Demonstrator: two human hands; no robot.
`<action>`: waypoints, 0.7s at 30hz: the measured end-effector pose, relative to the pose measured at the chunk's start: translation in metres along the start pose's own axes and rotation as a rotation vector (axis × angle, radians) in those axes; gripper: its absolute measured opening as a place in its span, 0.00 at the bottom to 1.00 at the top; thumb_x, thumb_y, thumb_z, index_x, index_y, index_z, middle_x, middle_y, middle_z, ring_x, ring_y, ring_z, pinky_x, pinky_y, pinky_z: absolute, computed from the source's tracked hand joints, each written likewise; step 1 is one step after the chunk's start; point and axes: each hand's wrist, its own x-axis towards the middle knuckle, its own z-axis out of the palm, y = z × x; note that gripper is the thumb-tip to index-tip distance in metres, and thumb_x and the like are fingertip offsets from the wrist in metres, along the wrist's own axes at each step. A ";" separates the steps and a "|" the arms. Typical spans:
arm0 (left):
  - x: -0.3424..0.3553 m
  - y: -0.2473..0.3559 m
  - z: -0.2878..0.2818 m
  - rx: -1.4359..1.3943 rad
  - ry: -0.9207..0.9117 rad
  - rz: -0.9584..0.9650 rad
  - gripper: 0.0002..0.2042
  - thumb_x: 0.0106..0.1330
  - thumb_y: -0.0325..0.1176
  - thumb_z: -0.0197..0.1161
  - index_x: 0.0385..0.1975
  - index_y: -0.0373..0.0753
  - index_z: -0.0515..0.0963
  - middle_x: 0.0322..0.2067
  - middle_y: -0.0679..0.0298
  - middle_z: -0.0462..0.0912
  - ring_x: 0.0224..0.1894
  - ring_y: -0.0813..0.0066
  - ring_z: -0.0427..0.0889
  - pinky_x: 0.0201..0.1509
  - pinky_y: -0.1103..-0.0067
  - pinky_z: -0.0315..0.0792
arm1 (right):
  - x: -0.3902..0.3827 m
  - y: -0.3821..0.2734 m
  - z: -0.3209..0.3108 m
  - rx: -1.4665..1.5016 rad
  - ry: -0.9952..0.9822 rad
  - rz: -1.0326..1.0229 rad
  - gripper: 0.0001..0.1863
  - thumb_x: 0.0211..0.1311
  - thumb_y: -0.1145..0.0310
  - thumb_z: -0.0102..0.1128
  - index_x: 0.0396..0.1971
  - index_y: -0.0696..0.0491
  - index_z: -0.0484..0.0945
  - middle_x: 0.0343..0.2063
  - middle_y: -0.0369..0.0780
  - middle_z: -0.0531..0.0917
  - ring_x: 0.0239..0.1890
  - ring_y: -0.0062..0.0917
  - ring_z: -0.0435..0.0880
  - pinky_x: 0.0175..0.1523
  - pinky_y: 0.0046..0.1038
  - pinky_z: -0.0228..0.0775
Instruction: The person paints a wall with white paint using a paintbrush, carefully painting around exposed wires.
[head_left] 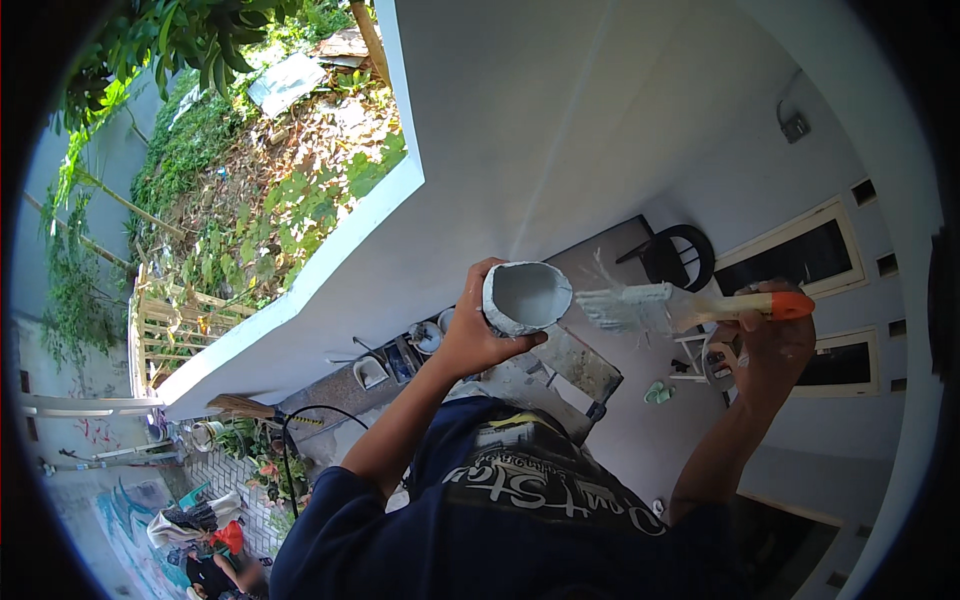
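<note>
My left hand (474,335) is wrapped round a small whitish-grey cup (530,292), its open mouth turned toward me and its rim uneven. The inside looks smooth and pale; any content cannot be made out. In my right hand (768,352) is a paintbrush (655,308) with an orange-tipped handle, held level. Its bristles are caked with pale paint, splayed at the end, and point left at the cup. A narrow gap parts the bristle tips from the cup's rim. Pale specks mark the fingers of my right hand.
A white wall (520,110) stands right ahead, its ledge bordering a leafy slope. Below the cup is a paint-stained board (575,370). A black round chair (680,258) and green sandals (658,392) are at right. A broom (240,405) and a person (215,570) are at lower left.
</note>
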 end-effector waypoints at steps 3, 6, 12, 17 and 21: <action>0.004 0.013 0.003 -0.008 -0.019 -0.017 0.45 0.44 0.40 0.85 0.63 0.36 0.66 0.56 0.57 0.72 0.60 0.62 0.76 0.65 0.69 0.70 | 0.001 -0.018 0.020 -0.020 -0.068 -0.146 0.21 0.56 0.75 0.79 0.47 0.59 0.79 0.37 0.44 0.86 0.39 0.29 0.89 0.45 0.31 0.87; 0.006 0.019 0.004 -0.026 -0.046 -0.024 0.45 0.44 0.39 0.85 0.63 0.35 0.66 0.56 0.56 0.73 0.60 0.62 0.77 0.66 0.69 0.70 | 0.008 -0.031 0.037 -0.088 -0.174 -0.303 0.20 0.56 0.74 0.79 0.46 0.58 0.80 0.40 0.44 0.86 0.40 0.30 0.89 0.45 0.30 0.86; 0.007 0.022 0.008 -0.055 -0.078 0.021 0.47 0.44 0.39 0.85 0.64 0.34 0.63 0.54 0.55 0.76 0.58 0.64 0.79 0.65 0.70 0.72 | 0.030 -0.046 0.069 -0.281 -0.552 -0.354 0.15 0.59 0.74 0.75 0.44 0.55 0.81 0.37 0.44 0.88 0.40 0.29 0.90 0.45 0.29 0.83; 0.011 0.028 0.009 -0.159 -0.100 0.006 0.47 0.44 0.38 0.86 0.63 0.35 0.63 0.53 0.55 0.77 0.58 0.64 0.79 0.65 0.70 0.72 | 0.034 -0.040 0.088 -0.341 -0.653 -0.344 0.14 0.64 0.71 0.72 0.46 0.57 0.79 0.37 0.43 0.87 0.38 0.30 0.91 0.43 0.29 0.84; 0.015 0.034 0.008 -0.037 -0.109 0.074 0.47 0.43 0.38 0.86 0.63 0.35 0.63 0.54 0.55 0.76 0.58 0.64 0.79 0.65 0.70 0.72 | 0.034 -0.030 0.093 -0.329 -0.682 -0.340 0.13 0.68 0.70 0.69 0.47 0.58 0.77 0.38 0.44 0.87 0.39 0.32 0.92 0.43 0.29 0.85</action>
